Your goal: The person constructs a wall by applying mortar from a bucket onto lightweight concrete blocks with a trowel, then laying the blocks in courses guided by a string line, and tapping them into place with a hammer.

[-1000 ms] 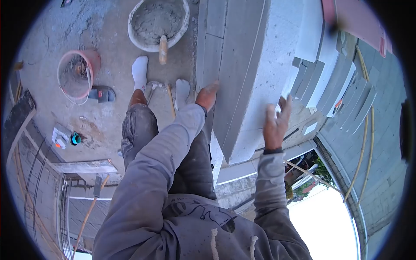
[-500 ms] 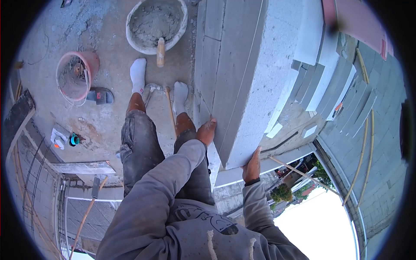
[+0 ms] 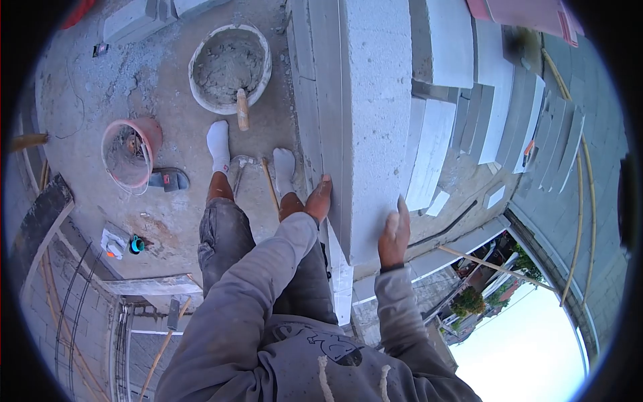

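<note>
A long pale lightweight concrete block [image 3: 378, 114] lies along the wall in front of me, its near end by my hands. My left hand [image 3: 318, 199] grips its left side near the bottom edge, with one finger extended along the grey face and the other fingers partly hidden. At the right side of the near end is my right hand [image 3: 394, 236], its fingers stretched out and holding nothing. Whether that palm touches the block cannot be made out. A thin line runs along the grey side face of the wall [image 3: 328, 100].
To the left stand a basin of mortar [image 3: 263, 80] with a wooden-handled tool [image 3: 242, 110], a pink bucket [image 3: 151, 134] and a sandal [image 3: 171, 179]. A hammer [image 3: 269, 181] lies between my feet. More blocks [image 3: 429, 151] are stacked right. Beyond the wall is a drop.
My right hand has loosened from the block's near corner, and its fingers have lifted apart. My left hand stays on the left side. The whole view has shifted as my head moved.
</note>
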The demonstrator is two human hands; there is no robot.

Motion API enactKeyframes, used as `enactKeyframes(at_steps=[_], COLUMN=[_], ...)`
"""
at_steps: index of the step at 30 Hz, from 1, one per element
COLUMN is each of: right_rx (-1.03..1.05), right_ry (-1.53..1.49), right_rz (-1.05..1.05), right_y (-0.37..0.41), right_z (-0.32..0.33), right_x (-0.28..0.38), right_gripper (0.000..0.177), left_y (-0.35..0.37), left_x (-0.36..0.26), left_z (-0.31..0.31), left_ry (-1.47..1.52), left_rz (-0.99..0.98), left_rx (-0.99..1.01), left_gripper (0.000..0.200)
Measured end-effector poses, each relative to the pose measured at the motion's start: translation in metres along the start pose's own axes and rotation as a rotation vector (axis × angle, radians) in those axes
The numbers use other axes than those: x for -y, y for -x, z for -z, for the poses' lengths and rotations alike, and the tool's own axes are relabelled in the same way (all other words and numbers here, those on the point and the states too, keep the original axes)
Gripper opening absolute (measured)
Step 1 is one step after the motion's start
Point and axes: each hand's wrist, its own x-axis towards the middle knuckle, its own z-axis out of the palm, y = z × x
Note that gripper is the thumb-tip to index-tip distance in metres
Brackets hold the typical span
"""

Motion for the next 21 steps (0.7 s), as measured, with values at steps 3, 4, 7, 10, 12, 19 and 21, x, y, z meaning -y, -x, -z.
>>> enactKeyframes(at_steps=[3,4,7,10,12,19,21], right_rx=[-0.034,-0.062,-0.08,-0.124,-0.169,-0.262,-0.295], right_ry=[0.099,0.128,0.13,0.212,0.239,0.342,0.368], right_rz=[0.057,0.015,-0.031,0.025,0.05,0.126,0.191], right_y=[0.002,-0.001,0.0,-0.001,0.0,-0.002,0.0], right_z=[-0.011,-0.015,-0.016,-0.018,-0.022,-0.018,-0.018], right_x=[0.002,0.003,0.006,0.007,0.005,0.008,0.014], right_gripper=[0.065,0.068,0.072,0.07,0.069,0.061,0.056], left_y=[0.052,0.066,0.066,0.044,0.045,0.068,0.085], left_x=[-0.067,-0.098,-0.095,-0.065,-0.061,-0.131,-0.173], left_z=[0.002,0.003,0.0,0.005,0.013,0.045,0.04], left_ry=[-0.092,-0.196,-0.206,-0.197,-0.177,-0.185,-0.527], left_rz=[0.111,0.197,0.184,0.007,0.006,-0.259,-0.402], left_rx=[0.028,0.04,0.026,0.061,0.075,0.092,0.09], left_gripper=[0.072,0.072,0.073,0.073,0.075,0.085,0.094])
